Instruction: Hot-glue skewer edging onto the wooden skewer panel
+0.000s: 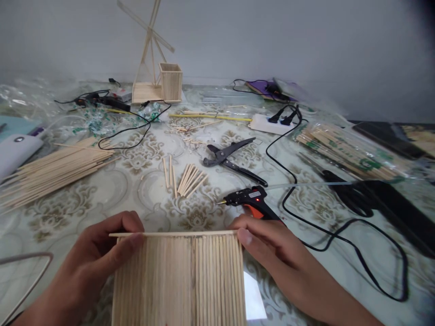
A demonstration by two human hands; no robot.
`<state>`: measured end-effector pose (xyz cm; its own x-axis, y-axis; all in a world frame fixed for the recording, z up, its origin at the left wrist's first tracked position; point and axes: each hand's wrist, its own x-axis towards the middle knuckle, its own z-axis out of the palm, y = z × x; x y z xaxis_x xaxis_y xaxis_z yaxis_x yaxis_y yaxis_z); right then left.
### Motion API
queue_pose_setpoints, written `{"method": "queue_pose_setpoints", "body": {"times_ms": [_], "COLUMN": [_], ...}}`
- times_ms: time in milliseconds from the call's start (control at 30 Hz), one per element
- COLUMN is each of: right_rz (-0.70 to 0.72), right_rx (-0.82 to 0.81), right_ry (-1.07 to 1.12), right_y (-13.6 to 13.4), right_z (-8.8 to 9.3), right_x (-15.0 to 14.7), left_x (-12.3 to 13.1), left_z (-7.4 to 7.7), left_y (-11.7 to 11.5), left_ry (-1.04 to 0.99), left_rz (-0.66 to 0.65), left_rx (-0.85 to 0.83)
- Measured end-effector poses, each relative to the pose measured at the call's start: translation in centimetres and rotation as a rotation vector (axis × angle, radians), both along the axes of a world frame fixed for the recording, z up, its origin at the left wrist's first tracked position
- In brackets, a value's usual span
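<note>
A panel of wooden sticks (170,280) laid side by side is in front of me at the bottom. One thin wooden stick (190,234) lies across its far edge, its pointed left end jutting past the panel. My left hand (98,258) pinches this stick near the left corner, thumb on the near side. At the right corner my right hand (268,253) pinches its other end between thumb and fingers. Just beyond the right hand lies a black and orange hot glue gun (251,201) with a red light on. Short cut sticks (190,180) lie past the panel.
Black cutting pliers (234,160) rest in the middle. Long skewers (61,170) spread at left; bagged sticks (353,151) and black scissors (346,192) lie right. A black cord (374,280) loops from a white power strip (272,123). A stick windmill model (152,90) stands at the back.
</note>
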<state>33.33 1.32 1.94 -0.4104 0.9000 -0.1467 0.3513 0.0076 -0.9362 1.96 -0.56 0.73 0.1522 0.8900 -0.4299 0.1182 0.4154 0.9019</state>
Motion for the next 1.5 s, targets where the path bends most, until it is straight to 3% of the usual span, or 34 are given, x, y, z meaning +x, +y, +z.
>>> {"method": "queue_pose_setpoints", "body": {"times_ms": [333,1067,1233,1500], "right_rz": [0.054,-0.008,-0.029,-0.043], "right_rx": [-0.037,-0.143,-0.182,-0.185], "right_ry": [-0.032,0.019,0.131,0.098], "right_y": [-0.2,-0.3,-0.5,-0.3], "right_z": [-0.1,-0.6,-1.0,-0.4], "right_x": [0.4,0.3,0.6,0.3], "left_x": [0.0,0.7,1.6,1.4], "left_z": [0.2,0.7,1.2,1.2], "left_y": [-0.3,0.3,0.7,0.5], "left_ry": [0.006,0.099,0.105,0.191], "left_rz": [0.002,-0.039,-0.08,-0.085], "left_rx": [0.0,0.054,0.156,0.285]}}
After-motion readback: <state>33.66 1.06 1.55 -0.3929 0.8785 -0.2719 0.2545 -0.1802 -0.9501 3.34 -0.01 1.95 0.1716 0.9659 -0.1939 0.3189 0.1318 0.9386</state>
